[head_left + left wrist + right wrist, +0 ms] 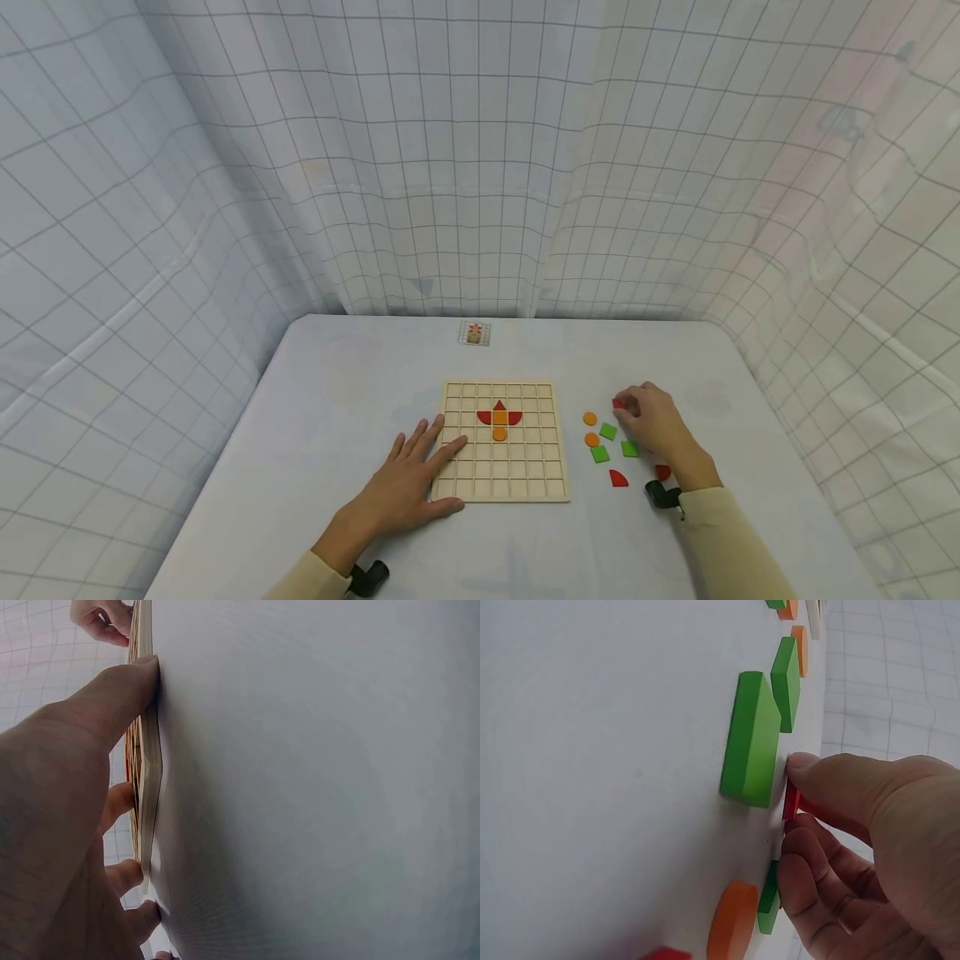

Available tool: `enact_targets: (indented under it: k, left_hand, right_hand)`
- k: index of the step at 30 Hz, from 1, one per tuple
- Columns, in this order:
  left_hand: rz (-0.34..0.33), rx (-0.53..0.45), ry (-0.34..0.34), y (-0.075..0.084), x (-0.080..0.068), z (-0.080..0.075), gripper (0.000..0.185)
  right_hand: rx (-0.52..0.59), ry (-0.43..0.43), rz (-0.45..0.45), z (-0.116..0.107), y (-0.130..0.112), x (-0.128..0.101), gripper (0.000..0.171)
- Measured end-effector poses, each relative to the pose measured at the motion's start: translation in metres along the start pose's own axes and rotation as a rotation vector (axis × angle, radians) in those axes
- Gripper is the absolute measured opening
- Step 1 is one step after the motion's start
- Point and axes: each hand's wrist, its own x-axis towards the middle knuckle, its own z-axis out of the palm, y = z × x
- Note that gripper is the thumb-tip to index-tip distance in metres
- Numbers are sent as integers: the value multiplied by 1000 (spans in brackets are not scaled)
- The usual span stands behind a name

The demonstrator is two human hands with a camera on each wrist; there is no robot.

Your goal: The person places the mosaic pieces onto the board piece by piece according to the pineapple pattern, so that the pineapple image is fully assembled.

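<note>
A wooden grid board point(501, 479) lies on the white table. On it sit a red triangle point(499, 406), an orange square point(500, 418), an orange disc point(499, 434) and red quarter circles point(514, 417) either side of the square. My left hand point(408, 483) is spread over the board's left edge, fingers straight; the thumb point(139, 675) touches the front left corner. To the board's right, my right hand point(658, 423) pinches a small red piece point(791, 801) between thumb and fingertips, low over the table. Its full shape is hidden by the fingers.
Loose pieces lie around the right hand: green squares point(600, 454), orange discs point(590, 418) and red quarter circles point(618, 478). A small picture card point(475, 333) lies behind the board near the far table edge. Gridded white curtains point(450, 208) enclose the table.
</note>
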Motion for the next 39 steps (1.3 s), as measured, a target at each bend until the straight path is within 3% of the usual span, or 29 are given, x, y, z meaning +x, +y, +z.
enact_targets:
  k: [8,18,39]
  left_hand:
    - [-5,8,2,0,0,1,96]
    - [-11,8,-6,1,0,1,97]
    - [-3,9,-8,0,1,0,97]
  right_hand:
    - [18,-34,15,1,-3,3,24]
    - [39,4,5,5,-15,1,27]
    - [64,46,-236,35,-73,-3,16]
